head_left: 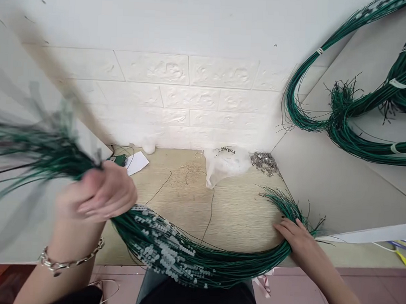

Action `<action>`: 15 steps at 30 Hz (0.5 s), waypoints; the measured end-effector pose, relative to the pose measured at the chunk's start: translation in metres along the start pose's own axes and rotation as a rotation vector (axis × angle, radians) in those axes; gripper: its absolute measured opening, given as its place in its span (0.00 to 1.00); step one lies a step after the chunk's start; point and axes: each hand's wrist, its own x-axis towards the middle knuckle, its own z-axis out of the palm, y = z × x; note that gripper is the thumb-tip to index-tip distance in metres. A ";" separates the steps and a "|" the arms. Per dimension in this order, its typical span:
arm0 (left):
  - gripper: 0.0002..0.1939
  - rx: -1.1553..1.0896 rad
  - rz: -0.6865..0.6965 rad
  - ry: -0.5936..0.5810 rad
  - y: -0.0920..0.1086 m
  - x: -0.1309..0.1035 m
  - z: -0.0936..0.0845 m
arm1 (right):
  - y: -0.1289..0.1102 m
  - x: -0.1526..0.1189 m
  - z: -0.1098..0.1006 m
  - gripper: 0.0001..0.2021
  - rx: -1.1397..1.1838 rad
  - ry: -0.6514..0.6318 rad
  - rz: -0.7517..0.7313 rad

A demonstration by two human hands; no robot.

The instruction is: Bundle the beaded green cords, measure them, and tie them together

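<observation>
The left hand (103, 192) and right hand (298, 240), well apart, clasp a bundle (241, 265) of thin green wires, knobbly with white beads (168, 256), sagging near the front edge of the pale surface (240, 216).

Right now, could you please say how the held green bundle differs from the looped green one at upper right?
The held bundle sags between the left hand and right hand, whereas the looped bundle curves back on itself. Whitish bits line part of the held bundle; the looped bundle's bend shows none. White ties bind the looped bundle; none shows on the held bundle. Both consist of thin green strands.
</observation>
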 end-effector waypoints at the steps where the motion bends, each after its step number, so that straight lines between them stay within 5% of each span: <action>1: 0.13 0.004 -0.001 -0.006 -0.005 0.005 0.012 | 0.001 0.002 0.000 0.27 -0.043 0.010 0.012; 4: 0.14 -0.046 -0.046 0.115 -0.014 0.016 0.028 | 0.003 0.004 0.003 0.29 -0.153 0.029 0.036; 9: 0.21 -0.223 -0.055 0.369 -0.018 0.032 0.016 | -0.001 -0.007 0.004 0.33 -0.038 -0.130 0.030; 13: 0.22 -0.267 -0.083 0.446 -0.022 0.046 0.014 | -0.020 0.005 -0.036 0.39 0.304 -0.347 -0.027; 15: 0.21 -0.252 -0.105 0.465 -0.026 0.052 0.019 | -0.037 0.029 -0.069 0.40 0.468 -0.327 0.018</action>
